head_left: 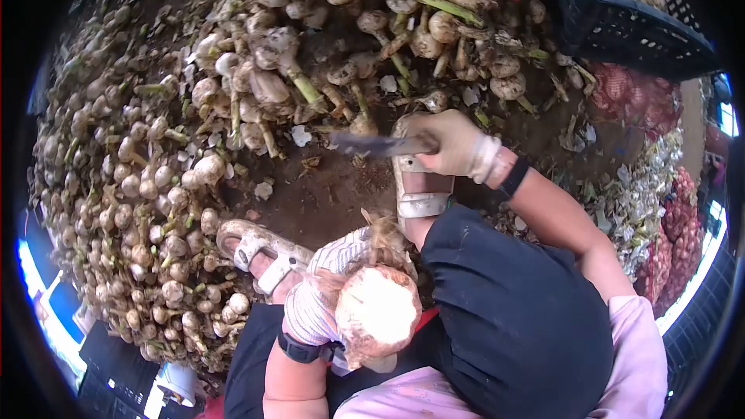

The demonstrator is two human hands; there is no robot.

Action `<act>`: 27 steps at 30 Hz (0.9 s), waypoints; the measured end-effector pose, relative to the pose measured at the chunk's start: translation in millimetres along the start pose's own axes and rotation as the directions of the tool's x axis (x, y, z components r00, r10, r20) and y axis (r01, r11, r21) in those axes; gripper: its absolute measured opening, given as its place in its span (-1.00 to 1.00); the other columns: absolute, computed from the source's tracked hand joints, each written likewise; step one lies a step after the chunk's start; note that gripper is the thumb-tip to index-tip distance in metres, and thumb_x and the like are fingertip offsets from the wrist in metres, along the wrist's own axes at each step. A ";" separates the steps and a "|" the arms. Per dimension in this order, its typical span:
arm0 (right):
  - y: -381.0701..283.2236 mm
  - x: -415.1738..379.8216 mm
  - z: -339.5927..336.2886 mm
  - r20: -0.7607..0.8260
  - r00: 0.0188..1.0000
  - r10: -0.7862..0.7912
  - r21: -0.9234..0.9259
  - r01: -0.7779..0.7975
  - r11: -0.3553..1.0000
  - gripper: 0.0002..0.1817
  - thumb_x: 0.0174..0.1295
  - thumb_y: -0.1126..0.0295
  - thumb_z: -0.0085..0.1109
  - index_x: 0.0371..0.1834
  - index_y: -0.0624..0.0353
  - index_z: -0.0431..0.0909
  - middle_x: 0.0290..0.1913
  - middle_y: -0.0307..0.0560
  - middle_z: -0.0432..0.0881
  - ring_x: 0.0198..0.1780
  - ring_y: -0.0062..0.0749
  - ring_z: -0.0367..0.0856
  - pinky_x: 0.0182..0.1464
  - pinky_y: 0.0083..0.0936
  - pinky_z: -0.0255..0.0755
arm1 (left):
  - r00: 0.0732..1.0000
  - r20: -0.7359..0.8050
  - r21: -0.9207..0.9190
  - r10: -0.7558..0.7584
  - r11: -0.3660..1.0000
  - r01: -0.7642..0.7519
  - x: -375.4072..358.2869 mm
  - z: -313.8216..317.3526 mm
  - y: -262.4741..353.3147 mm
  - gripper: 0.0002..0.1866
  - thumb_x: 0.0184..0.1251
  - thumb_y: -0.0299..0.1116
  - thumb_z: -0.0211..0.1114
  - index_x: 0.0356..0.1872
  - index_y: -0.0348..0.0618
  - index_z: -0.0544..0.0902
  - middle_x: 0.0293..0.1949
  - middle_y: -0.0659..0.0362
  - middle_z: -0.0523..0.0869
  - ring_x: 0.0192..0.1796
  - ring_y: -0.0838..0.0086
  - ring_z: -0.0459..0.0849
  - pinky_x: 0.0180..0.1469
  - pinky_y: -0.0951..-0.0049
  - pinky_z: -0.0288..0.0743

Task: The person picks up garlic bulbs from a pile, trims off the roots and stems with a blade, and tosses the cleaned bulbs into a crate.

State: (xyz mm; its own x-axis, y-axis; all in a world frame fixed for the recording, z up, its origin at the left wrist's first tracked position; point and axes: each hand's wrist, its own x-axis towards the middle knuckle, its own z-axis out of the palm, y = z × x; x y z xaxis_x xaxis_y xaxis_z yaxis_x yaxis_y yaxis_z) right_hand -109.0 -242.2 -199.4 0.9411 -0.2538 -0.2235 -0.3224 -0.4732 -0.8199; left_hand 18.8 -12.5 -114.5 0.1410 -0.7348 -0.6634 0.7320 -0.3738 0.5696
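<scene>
My left hand (318, 295), in a striped white glove, is closed around a garlic bulb (378, 312) held up close below the camera. The bulb's bright, washed-out face points toward me. Dry, fibrous tan material (386, 237) sticks out beyond the fingers. In a pale glove, my right hand (452, 146) grips a knife (380, 144) by its handle. The dark blade points left over the soil, apart from the bulb. Loose garlic bulbs with stems (275, 50) lie on the ground ahead of both hands.
A large heap of garlic (140, 194) spreads along the left. At upper right stands a dark plastic crate (636, 27) with bulbs inside. Red mesh sacks (636, 97) and pale peelings (632, 194) lie on the right. My sandalled feet (268, 252) rest on bare soil (318, 194).
</scene>
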 end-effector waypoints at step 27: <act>-37.9 25.7 -15.8 0.066 0.964 0.258 0.065 -0.262 0.963 -0.81 -0.01 0.33 0.16 -0.37 0.19 0.54 -0.54 -0.09 0.55 -0.46 -0.41 0.49 -0.32 -0.47 0.39 | 0.951 -0.043 0.344 0.307 0.898 -0.274 43.1 -35.3 38.1 -0.39 0.22 -0.17 0.23 0.22 -0.26 0.28 -0.09 0.19 0.55 -0.15 0.55 0.51 -0.05 0.56 0.40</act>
State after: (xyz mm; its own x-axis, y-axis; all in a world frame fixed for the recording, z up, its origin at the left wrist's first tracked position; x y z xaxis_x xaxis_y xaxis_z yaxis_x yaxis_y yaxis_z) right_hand -74.2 -244.2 -165.8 0.8305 -0.3107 -0.4622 -0.5507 -0.3344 -0.7648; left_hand 76.3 -38.5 -138.5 0.3872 -0.7889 -0.4771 0.3899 -0.3288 0.8601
